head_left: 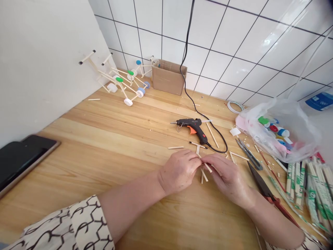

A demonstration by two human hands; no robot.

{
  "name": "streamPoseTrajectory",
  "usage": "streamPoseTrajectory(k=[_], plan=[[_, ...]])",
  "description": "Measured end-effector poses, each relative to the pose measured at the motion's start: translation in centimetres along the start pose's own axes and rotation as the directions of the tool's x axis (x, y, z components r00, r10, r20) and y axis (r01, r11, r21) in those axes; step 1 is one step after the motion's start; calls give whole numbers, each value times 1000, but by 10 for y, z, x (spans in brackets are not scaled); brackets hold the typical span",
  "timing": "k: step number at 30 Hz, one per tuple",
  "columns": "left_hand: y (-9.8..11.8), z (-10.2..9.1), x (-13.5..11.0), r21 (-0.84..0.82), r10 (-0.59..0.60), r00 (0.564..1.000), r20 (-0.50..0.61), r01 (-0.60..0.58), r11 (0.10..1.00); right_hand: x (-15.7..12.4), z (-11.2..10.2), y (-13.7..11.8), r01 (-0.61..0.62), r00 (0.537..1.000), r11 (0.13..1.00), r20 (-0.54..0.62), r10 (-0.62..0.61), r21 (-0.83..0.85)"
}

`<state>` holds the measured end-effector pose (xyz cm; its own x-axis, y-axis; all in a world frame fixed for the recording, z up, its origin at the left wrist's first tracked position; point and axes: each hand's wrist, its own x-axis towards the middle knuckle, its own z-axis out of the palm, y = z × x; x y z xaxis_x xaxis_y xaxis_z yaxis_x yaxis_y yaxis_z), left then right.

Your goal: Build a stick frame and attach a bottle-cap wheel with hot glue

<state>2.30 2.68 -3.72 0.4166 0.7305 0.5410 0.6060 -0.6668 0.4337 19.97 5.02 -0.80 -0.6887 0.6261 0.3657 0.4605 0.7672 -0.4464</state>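
My left hand [179, 172] and my right hand [226, 175] meet over the wooden table [104, 146], fingers pinched together on short wooden sticks [205, 170] joined into a small piece. The sticks poke out between the fingertips, one upward and others down to the right. A black glue gun [194, 126] with an orange trigger lies just beyond my hands, its cord running up the tiled wall.
Stick-and-bottle-cap models [125, 83] and a cardboard box [168, 78] sit at the back. A plastic bag of caps [279, 130], small scissors [249, 154], red-handled shears [265, 185], packed chopsticks [309, 187] and a tape roll [235, 106] lie right. A dark tablet [20, 159] lies left.
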Motion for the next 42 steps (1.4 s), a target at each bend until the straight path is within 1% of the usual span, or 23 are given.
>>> streamPoseTrajectory(k=[8, 13, 16, 22, 24, 27, 29, 33, 38, 42], plan=[[0, -1, 0, 10, -16, 999, 46, 16, 1000, 0, -1, -1, -13, 1000, 1000, 7, 13, -2], [0, 0, 0, -24, -29, 999, 26, 29, 999, -1, -2, -1, -59, 997, 998, 56, 56, 39], [-1, 1, 1, -79, -78, 997, 10, 78, 994, 1, -3, 1, -109, 993, 992, 56, 105, 67], [-6, 6, 1, -202, -202, 979, 14, 200, 959, 4, 0, 11, -180, 983, 979, -30, 184, 100], [-8, 6, 0, -235, -240, 971, 25, 239, 942, 4, 2, 12, -198, 978, 972, -35, 204, 124], [-9, 5, 0, -252, -313, 949, 43, 313, 916, 4, 3, 11, -189, 980, 971, -26, 195, 146], [-9, 3, 1, -269, -327, 943, 59, 330, 905, 5, 4, 10, -163, 985, 975, -35, 170, 153], [-9, 1, 2, -275, -300, 953, 44, 300, 914, 7, 6, 10, -119, 988, 983, -81, 131, 137], [-9, 2, -1, -230, -226, 974, 2, 220, 948, 8, 5, 9, -109, 990, 989, -76, 116, 96], [-6, 1, 0, -202, -199, 980, -22, 191, 961, 9, 4, 8, -113, 990, 990, -76, 119, 80]])
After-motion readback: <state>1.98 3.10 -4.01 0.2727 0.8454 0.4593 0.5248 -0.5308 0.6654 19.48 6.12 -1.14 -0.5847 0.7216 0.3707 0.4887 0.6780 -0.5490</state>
